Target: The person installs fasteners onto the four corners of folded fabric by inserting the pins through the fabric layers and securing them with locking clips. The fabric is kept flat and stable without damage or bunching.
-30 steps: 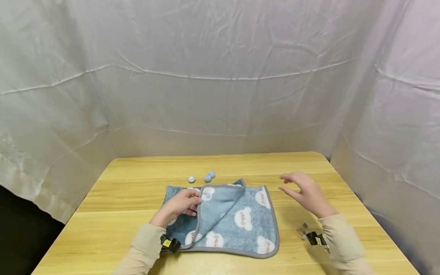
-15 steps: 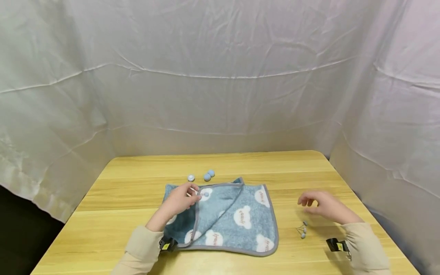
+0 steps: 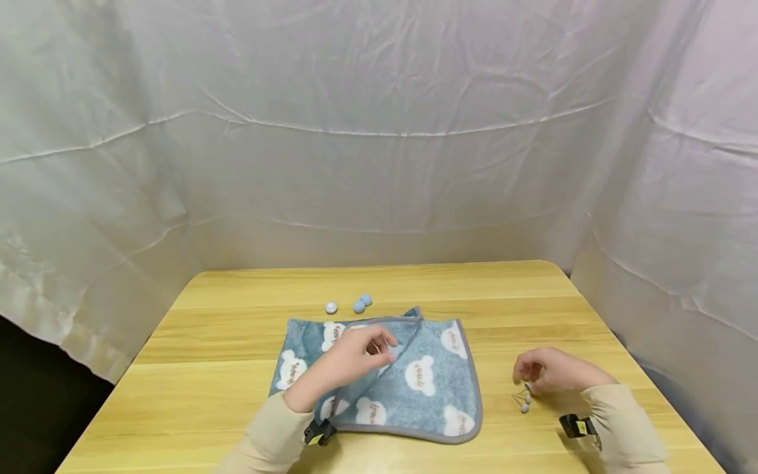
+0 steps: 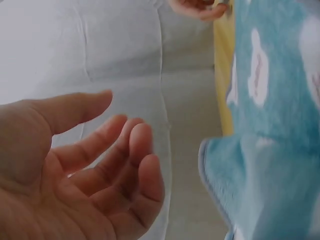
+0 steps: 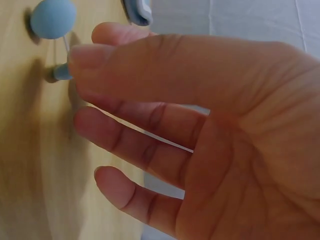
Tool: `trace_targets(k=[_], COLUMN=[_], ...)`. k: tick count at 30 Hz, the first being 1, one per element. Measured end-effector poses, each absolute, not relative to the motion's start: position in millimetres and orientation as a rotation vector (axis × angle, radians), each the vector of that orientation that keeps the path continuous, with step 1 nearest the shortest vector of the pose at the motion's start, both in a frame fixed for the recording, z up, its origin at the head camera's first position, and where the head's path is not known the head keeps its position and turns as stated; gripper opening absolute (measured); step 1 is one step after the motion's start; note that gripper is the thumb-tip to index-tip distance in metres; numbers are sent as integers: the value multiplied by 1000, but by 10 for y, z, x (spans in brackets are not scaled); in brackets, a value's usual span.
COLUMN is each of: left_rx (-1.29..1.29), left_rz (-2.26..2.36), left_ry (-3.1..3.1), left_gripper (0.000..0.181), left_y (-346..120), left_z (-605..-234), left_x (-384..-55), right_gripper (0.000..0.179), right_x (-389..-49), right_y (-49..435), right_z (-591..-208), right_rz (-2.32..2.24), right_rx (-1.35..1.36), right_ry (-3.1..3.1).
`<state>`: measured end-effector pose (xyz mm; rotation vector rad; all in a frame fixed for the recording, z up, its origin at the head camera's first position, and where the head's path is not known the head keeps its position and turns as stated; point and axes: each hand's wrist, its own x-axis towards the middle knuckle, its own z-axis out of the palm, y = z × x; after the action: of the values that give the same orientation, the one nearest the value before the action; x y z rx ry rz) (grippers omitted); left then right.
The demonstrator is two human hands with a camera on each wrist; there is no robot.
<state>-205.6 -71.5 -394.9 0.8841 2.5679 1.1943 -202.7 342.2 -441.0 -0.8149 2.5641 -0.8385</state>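
Observation:
A blue blanket with white bear-head patches and grey piping lies folded on the table. Above its folded-over part hovers my left hand, fingers loosely bent with nothing between them, as the left wrist view confirms. My right hand is over the right of the table, at several small pins with blue round heads and thin metal needles. In the right wrist view, the thumb tip is beside one blue pin head; another pin head is just above. No grip on a pin shows.
Behind the blanket on the wooden table are two blue round caps and a white round cap. Light fabric curtains hang around the back and sides.
My left hand has let go of the blanket's folded edge and moved right above it. My right hand has moved right and down to the pins.

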Motion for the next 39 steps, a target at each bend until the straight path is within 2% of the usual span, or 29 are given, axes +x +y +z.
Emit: trace_targets(k=[12, 17, 26, 33, 39], left_rx=[1225, 1281, 1214, 1254, 1224], left_rz=[580, 385, 261, 186, 335], left_ry=[2348, 2338, 2433, 2496, 2464], left_gripper=[29, 33, 40, 33, 24], left_y=[-216, -78, 3, 34, 28], left_z=[-4168, -4269, -4349, -4365, -4357], left_x=[-1912, -1831, -1721, -1693, -1756], right_gripper=[23, 17, 15, 12, 10], right_x=[-2050, -2043, -2027, -2015, -2014], right_y=[3411, 3410, 3394, 3380, 3364], right_z=[-4482, -4492, -4485, -4489, -4485], right_rz=[-823, -790, -769, -798, -798], right_rx=[-784, -732, -667, -616, -596], right_ry=[2563, 2595, 2616, 2585, 2595])
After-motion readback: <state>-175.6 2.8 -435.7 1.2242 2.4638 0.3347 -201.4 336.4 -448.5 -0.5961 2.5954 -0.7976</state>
